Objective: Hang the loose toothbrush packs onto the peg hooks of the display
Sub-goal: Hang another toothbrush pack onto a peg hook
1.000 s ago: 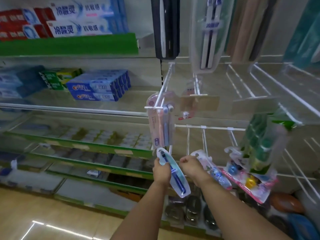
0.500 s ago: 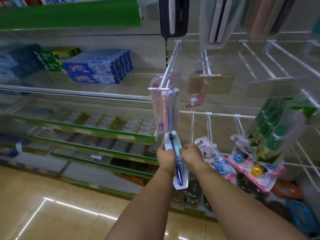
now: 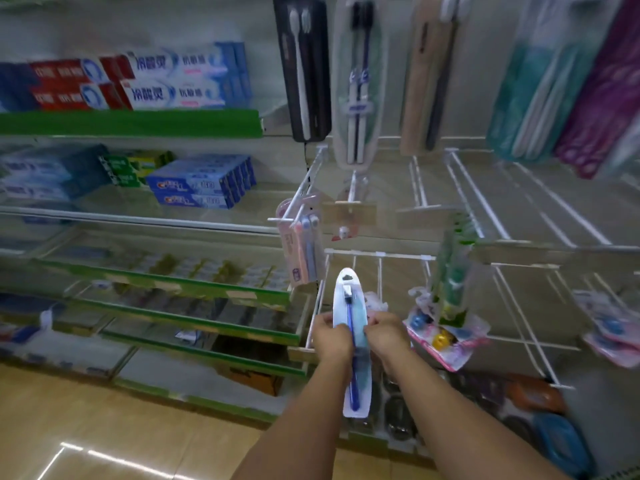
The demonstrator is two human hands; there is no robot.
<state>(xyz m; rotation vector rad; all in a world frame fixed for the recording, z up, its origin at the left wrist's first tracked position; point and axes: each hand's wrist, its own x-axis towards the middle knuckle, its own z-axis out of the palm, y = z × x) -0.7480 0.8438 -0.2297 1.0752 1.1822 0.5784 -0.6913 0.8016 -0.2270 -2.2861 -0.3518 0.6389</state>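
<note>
Both hands hold one long white blister pack with a blue toothbrush [image 3: 352, 344] upright before a white wire peg hook [image 3: 300, 199]. The left hand [image 3: 331, 337] grips its left edge, the right hand [image 3: 388, 332] pinches its right edge. A pink toothbrush pack [image 3: 300, 251] hangs above it.

Gripped toothbrush pack [image 3: 348, 299]: white card, pale teal panel, dark blue brush. Above-left of the grip, a pink pack [image 3: 299, 251]; right of it, a pink-edged pack [image 3: 446, 341] with blue and yellow pieces. Left of the grip, green shelf strips [image 3: 194, 285].
</note>
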